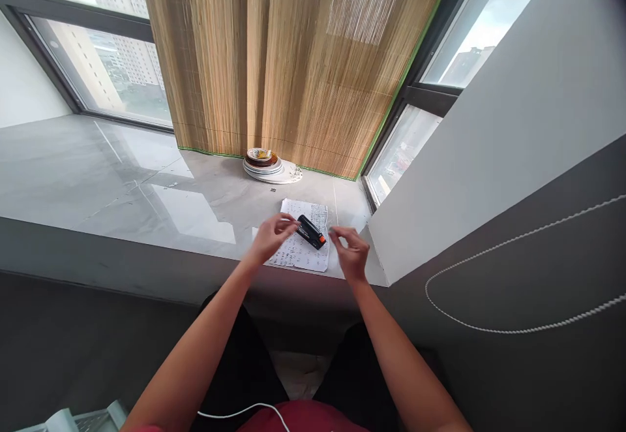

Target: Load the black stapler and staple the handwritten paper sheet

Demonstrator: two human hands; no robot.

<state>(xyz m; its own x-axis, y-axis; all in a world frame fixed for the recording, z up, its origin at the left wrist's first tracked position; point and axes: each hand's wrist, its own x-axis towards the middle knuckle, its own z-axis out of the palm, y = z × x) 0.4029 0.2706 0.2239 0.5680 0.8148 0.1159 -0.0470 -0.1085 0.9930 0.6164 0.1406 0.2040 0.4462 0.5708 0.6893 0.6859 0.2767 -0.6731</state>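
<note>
A black stapler (311, 231) with an orange part at its near right end lies on handwritten sheets of paper (307, 260) at the sill's front edge. My left hand (272, 236) is at the stapler's left side, thumb and fingers drawn together with the tips right by its edge. Whether those tips grip the stapler or something small is unclear. Just right of the stapler, my right hand (353, 250) pinches a tiny greyish thing (332, 230) between thumb and forefinger, too small to name. Its other fingers are curled in.
Stacked plates and small dishes (263, 166) stand at the back by a bamboo blind (293, 73). A small dark piece (273, 190) lies before them on the glossy sill (220, 184). To the right are a wall (469, 158) and a hanging bead cord (528, 331).
</note>
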